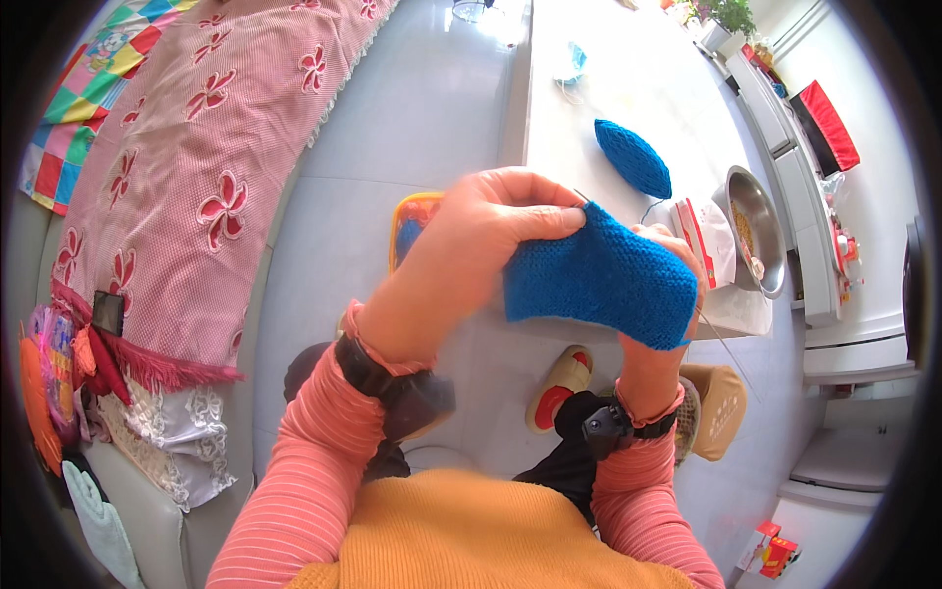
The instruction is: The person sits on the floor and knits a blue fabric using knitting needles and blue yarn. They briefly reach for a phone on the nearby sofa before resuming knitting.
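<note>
A piece of blue knitted fabric (603,272) hangs between my hands. My left hand (508,213) pinches its upper left corner between thumb and fingers, where the tip of a thin knitting needle (581,196) shows. Behind the right part of the knitting, my right hand (681,258) grips it, its fingers mostly hidden by the fabric. Another thin metal needle (725,346) sticks out below that hand, down to the right. Beyond the hands, a ball of blue yarn (633,158) lies on the white table (548,140), and a strand runs from it towards my right hand.
On the table are a face mask (574,62), a red and white tissue pack (706,243) and a steel bowl (773,250). A yellow-rimmed basket (394,239) stands left, partly behind my left arm. A sofa with a pink cover (176,184) lines the left side.
</note>
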The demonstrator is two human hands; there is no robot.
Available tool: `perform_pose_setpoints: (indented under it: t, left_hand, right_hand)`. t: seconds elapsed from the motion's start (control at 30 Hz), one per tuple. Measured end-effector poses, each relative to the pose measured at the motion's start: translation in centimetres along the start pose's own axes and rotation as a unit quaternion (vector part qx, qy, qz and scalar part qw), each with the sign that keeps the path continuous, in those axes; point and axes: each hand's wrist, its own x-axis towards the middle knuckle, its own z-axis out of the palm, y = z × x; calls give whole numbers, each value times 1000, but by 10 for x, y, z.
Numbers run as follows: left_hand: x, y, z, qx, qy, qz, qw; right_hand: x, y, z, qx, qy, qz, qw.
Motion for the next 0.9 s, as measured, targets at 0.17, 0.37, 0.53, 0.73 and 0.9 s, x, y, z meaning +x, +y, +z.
perform_pose_setpoints:
  t: [0.17,0.37,0.53,0.73,0.9]
  left_hand:
    - [1,0,0,-41,-9,-9,999]
    - [1,2,-6,-62,11,-31,998]
    - [-2,4,-3,-52,23,3,998]
    - [-3,3,2,-49,53,20,997]
    - [-2,0,6,-51,77,27,995]
  right_hand:
    - [-4,2,6,-91,32,-40,995]
    - [5,-2,3,79,-34,2,996]
    - [8,-15,3,-90,-54,-37,994]
    - [10,-22,9,-193,-54,-105,974]
    - [9,-21,16,-267,-51,-181,945]
